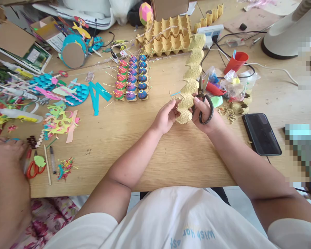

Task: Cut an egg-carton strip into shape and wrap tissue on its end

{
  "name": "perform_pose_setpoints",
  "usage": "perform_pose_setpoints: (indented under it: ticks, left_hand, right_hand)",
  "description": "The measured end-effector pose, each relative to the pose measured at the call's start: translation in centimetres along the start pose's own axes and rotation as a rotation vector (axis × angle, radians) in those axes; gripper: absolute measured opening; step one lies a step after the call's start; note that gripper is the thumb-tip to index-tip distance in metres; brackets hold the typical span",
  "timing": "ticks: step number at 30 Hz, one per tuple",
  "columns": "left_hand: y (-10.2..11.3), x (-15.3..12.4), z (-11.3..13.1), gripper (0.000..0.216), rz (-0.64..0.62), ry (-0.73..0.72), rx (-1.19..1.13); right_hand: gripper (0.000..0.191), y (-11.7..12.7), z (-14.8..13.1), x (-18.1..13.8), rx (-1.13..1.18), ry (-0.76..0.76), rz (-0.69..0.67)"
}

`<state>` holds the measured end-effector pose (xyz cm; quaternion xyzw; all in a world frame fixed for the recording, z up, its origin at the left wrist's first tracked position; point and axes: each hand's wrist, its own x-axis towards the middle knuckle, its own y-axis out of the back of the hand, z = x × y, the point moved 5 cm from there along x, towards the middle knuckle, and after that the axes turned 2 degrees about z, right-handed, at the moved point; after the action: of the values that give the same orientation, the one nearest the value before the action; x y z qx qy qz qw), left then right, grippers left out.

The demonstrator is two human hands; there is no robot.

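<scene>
A long strip of yellow egg carton, its bumpy cups in a row, stands out over the table in front of me. My left hand pinches its near end from the left side. Black-handled scissors hang on my right hand, one handle loop around the fingers and the blades pointing away. That same hand also steadies the strip, its thumb against the strip's right edge. Some of the fingers of both hands are hidden behind the carton.
Painted egg-carton rows with pins stand ahead to the left, egg trays behind. On the right lie carton scraps, a red cup and a phone. Paper crafts and another person's hand are at the left.
</scene>
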<state>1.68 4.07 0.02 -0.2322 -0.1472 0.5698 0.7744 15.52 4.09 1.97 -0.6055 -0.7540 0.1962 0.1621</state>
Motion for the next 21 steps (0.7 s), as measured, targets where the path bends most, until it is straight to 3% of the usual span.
perform_pose_setpoints:
  ticks: [10, 16, 21]
  left_hand:
    - [-1.3, -0.2, 0.1, 0.05, -0.045, 0.022, -0.006]
    - [-0.5, -0.2, -0.5, 0.05, 0.007, 0.089, 0.015]
    - [0.8, 0.4, -0.6, 0.036, -0.035, -0.059, 0.045]
  right_hand:
    - [0.049, 0.2, -0.2, 0.1, -0.098, 0.042, -0.002]
    - [0.048, 0.1, -0.3, 0.1, 0.015, 0.032, 0.018]
    - [0.045, -0.2, -0.4, 0.0, 0.079, 0.04, -0.001]
